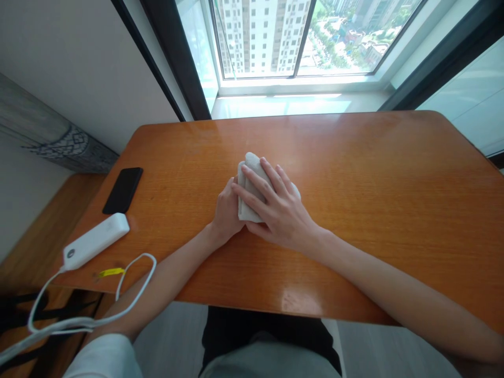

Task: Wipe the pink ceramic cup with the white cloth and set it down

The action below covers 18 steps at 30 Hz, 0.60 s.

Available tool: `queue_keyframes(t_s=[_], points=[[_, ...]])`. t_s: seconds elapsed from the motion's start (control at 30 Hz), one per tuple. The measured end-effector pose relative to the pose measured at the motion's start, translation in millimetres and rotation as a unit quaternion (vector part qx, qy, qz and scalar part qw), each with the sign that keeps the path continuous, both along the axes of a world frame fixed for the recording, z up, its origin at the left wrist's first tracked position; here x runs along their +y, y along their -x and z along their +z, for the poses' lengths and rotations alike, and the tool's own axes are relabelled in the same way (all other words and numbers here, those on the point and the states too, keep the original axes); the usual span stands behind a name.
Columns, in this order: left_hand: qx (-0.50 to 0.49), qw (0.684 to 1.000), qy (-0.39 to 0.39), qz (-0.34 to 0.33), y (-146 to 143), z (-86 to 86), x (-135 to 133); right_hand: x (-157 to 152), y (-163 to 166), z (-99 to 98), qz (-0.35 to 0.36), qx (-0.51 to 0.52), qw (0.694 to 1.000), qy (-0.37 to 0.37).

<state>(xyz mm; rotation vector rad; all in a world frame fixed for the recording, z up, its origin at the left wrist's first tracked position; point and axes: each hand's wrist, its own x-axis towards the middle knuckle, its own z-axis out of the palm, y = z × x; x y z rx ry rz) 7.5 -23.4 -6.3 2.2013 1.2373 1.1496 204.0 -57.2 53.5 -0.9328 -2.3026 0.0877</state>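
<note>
1. Pressing down from above, the right hand [284, 214] lies over a folded, off-white fabric cloth [251, 187] with its fingers spread and stretched out; it covers the cloth and does not clench around it.

2. The left hand [228, 211] sits against the cloth's left edge, fingers bent inward. Its fingertips are hidden behind the cloth and the other hand, so whether it grips that edge or merely braces it cannot be told.

3. The cloth is directly under the right palm and beside the left hand, above a glossy, orange-brown wooden tabletop [394, 210]. Whether its whole underside touches the wood is hidden.

4. Well out to the left of both hands lie a black, flat, rectangular phone [123, 190] and, nearer the body, a long white plastic block [96, 241], probably a power strip. A thin white cable [153, 258] loops across the left forearm [185, 265], near a small yellow tag [112, 272].

5. The folds could slip apart, I judge, if the right hand pushes sideways while the left edge is only loosely braced.

6. A wide leftward sweep of the left arm could snag the cable and drag the block, perhaps knocking the phone just beyond it.
</note>
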Motion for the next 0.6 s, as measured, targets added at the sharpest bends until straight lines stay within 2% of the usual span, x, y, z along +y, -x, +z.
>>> queue_keyframes(t_s=[0.07, 0.17, 0.27, 0.33, 0.47, 0.6], points=[[-0.002, 1.000, 0.001, 0.004, 0.5, -0.2, -0.1, 1.8, -1.6, -0.4, 0.004, 0.034, 0.999, 0.016], [-0.014, 1.000, -0.013, 0.016, -1.2, 2.3, -0.3, 13.3, -12.1, -3.6, 0.003, 0.143, 0.987, 0.069], [-0.011, 1.000, -0.025, 0.011, -4.2, 5.9, -0.8, 23.1, -17.8, -15.2, 0.005, 0.233, 0.965, 0.119], [-0.007, 1.000, -0.027, 0.007, -5.4, 7.9, -1.2, 24.7, -16.3, -24.0, 0.006, 0.258, 0.959, 0.122], [-0.011, 0.999, -0.045, -0.001, -5.4, 8.4, -1.5, 18.0, -8.8, -29.8, -0.023, 0.227, 0.971, 0.072], [-0.009, 0.999, -0.037, 0.002, -5.7, 2.2, -0.1, 8.2, -4.6, -23.3, -0.011, 0.115, 0.993, -0.010]])
